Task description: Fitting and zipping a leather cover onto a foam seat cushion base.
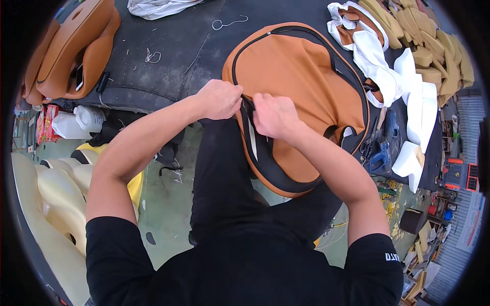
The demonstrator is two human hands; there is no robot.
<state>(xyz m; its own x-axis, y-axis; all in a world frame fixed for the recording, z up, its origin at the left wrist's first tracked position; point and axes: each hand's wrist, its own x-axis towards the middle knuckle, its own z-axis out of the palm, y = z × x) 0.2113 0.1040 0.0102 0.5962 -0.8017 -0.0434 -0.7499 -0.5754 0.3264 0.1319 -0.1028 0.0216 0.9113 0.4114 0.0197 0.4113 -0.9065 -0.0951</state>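
A tan leather seat cover with a black zipper edging lies partly on the black table and partly over my lap. Its left side hangs slack, and a black border with a pale strip shows along the gap there. My left hand is a fist closed on the black edge at the cover's left side. Close beside it, my right hand pinches the same edge, with the knuckles up. The fingertips of both hands are mostly hidden, so the exact part of the edge they grip cannot be made out.
Tan padded seats stand at the far left, with a phone in one. On the right are a white and brown cover, a blue air tool and foam pieces. White jugs sit below the table's left edge.
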